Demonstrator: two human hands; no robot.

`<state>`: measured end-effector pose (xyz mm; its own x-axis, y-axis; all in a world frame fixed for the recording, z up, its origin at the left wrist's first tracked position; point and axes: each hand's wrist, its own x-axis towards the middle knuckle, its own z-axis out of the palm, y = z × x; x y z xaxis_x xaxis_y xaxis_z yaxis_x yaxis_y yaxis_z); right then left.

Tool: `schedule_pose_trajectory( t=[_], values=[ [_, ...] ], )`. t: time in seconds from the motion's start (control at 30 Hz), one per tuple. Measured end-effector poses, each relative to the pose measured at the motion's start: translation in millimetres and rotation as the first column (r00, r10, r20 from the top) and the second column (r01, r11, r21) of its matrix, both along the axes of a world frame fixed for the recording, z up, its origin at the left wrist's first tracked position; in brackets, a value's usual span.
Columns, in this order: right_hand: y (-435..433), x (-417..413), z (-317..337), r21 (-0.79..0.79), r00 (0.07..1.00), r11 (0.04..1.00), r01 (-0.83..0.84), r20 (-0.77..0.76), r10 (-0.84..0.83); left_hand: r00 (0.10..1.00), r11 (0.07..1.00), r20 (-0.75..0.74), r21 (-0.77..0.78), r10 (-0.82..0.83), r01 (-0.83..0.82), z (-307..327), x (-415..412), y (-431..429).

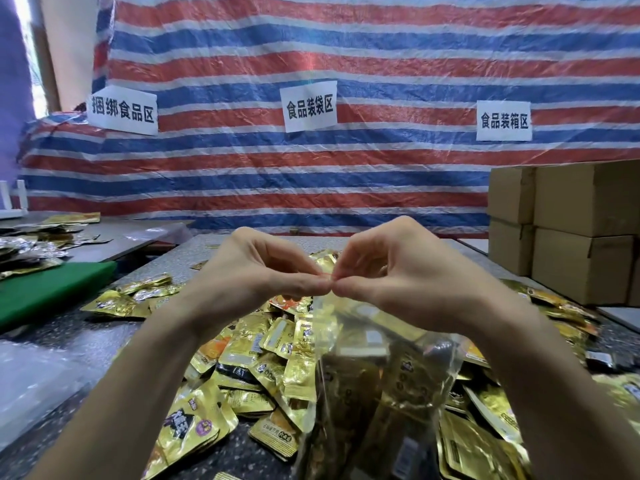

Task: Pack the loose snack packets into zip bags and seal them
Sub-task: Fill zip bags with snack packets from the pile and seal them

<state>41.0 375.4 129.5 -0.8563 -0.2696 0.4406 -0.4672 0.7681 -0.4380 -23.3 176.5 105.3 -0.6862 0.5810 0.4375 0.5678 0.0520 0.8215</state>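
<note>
1. Nearest us: clear zip bag [381,386] hangs upright over the table [86,327], its lower end down among loose stock. It holds gold packets [367,342] standing on end. We can't read the count through the film.
2. The bag's top edge is up at centre frame, between both hands.
3. Left hand [263,268]: thumb and curled fingers pinch that top edge.
4. Right hand [391,271]: same pinch on the same edge, fingertips touching the left's.
5. Pile [256,358] of loose gold packets lies on the table under and around the bag, on both sides. Some show orange print.
6. Table is dark and speckled. Clear plastic [31,386] lies at its near left.
7. Green board [48,292] sits left of the pile, with a few packets just beside it.
8. Side table [138,233] further left carries more foil packets, silver and gold.
9. Far right: brown boxes [581,233], two stacks, two high. We can't see their contents.
10. Behind everything: striped red, white and blue tarp [311,57] with three white paper signs [309,106].
</note>
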Motion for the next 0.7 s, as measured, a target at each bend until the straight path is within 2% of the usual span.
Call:
schedule_pose_trajectory(
  t=[0.17,0.4,0.53,0.7],
  values=[
    [-2.1,0.7,-0.9,-0.027,0.998,0.999,0.042,-0.036,-0.043,1.000,1.000,-0.010,-0.004,-0.025,0.025,-0.4,1.7,0.5],
    [1.0,-0.3,-0.7,-0.057,0.997,0.996,0.072,-0.013,-0.073,0.999,0.998,-0.035,0.057,0.031,-0.029,-1.8,2.2,8.5],
    [8.9,0.3,2.8,-0.120,0.999,0.993,0.024,0.045,-0.019,0.999,0.994,-0.011,0.103,0.046,-0.045,-4.4,1.7,14.9],
    [19.4,0.4,5.5,-0.124,0.995,0.992,0.037,0.099,-0.025,0.995,0.985,0.006,0.144,0.095,-0.095,-2.8,-2.5,7.6]
  ],
)
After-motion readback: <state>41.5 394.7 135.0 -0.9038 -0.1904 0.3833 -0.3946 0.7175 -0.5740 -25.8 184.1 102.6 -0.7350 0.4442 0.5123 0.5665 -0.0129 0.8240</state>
